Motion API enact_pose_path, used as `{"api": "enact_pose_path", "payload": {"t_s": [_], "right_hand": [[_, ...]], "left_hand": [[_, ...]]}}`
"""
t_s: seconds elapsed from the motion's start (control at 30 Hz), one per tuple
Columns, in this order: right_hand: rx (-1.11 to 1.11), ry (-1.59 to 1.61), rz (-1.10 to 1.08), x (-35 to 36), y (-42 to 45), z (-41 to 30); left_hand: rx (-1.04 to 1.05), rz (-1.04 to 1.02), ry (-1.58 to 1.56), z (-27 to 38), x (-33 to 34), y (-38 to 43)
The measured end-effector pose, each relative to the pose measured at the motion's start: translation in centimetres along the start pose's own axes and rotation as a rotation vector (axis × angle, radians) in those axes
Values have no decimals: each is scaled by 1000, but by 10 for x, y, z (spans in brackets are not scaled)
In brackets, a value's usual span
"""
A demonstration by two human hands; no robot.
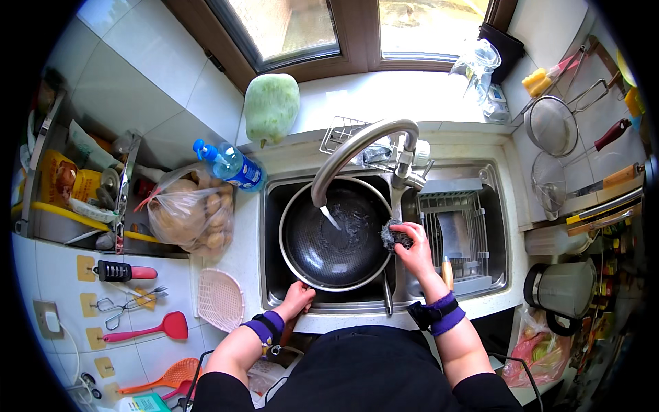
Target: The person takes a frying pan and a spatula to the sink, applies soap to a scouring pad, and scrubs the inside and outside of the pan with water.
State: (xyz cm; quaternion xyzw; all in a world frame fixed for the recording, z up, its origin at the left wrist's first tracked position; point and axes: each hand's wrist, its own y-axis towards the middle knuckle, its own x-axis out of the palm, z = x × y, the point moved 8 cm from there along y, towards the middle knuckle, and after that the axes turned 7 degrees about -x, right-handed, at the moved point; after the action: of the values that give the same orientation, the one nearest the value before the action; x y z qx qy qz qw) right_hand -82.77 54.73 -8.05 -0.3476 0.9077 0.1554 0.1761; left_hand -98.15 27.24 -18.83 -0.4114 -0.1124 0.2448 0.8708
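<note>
A black wok (329, 257) with a pale rim sits in the left basin of the steel sink (267, 288). Water runs into it from the curved faucet (340, 149), and ripples spread over its bottom. My left hand (296, 299) is closed around the wok's handle at the near rim; a brown length of the handle (289, 329) shows below it. At the wok's right edge, my right hand (416, 250) holds a dark steel wool scrubber (395, 236) by the fingertips. A metal utensil handle (387, 296) leans near the sink divider.
A dish rack (481, 242) with a cleaver blade (455, 234) occupies the right basin. Left of the sink stand a blue detergent bottle (242, 170), a bag of potatoes (206, 206) and a pink basket (220, 298). A winter melon (272, 108) rests on the sill.
</note>
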Motion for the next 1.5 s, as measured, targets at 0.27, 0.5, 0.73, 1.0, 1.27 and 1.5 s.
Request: {"api": "enact_pose_path", "payload": {"t_s": [0.27,0.5,0.73,1.0,1.27,1.5], "right_hand": [[66,-4,-276,72,20,-2],[59,-645,-736,146,-13,38],[-175,-1142,-689,202,32,70],[-352,-189,-472,265,4,1],[-18,-800,-865,147,12,37],[-401,-643,-635,222,7,34]], "left_hand": [[-7,153,410,-3,-8,10],[106,403,846,13,1,0],[170,371,779,9,4,9],[113,423,795,11,-1,-3],[102,385,746,6,3,5],[172,413,758,2,1,6]]}}
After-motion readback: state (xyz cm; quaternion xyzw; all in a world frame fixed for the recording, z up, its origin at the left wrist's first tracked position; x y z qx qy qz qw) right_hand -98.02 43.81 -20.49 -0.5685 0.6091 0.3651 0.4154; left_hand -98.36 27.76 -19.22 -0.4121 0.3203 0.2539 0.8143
